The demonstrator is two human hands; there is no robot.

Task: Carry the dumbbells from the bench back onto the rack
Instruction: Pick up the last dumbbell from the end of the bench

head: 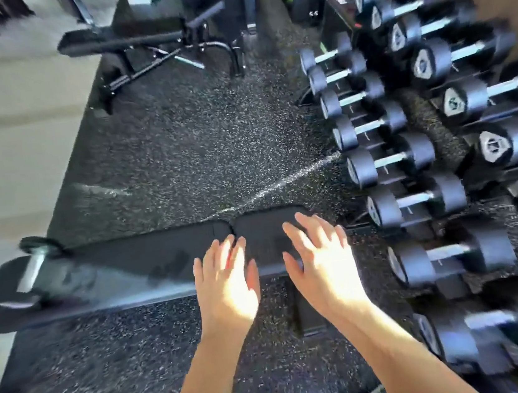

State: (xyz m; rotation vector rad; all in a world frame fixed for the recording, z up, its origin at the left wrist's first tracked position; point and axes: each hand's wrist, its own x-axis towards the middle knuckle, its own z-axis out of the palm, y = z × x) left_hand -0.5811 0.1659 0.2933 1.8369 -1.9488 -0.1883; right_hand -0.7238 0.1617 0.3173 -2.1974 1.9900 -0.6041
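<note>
My left hand (229,285) and my right hand (321,267) are both spread flat, fingers apart, palms down — neither one is gripping anything. They sit side by side over the near end of the flat black bench (123,275), where its two pads meet at a seam; whether my palms actually press the padding or only float above it I cannot tell, since the picture is smeared with motion blur.

One dumbbell (33,268) lies at the far left end of the bench, well apart from my hands, its chrome handle catching light (one black head shows above it, the rest is blurred). To my right the rack (437,275) runs along the edge of the view, loaded with rows of black dumbbells — chrome handles, pale end caps. Speckled rubber floor (196,145) lies beyond the bench, with a second bench (121,40) further back.
</note>
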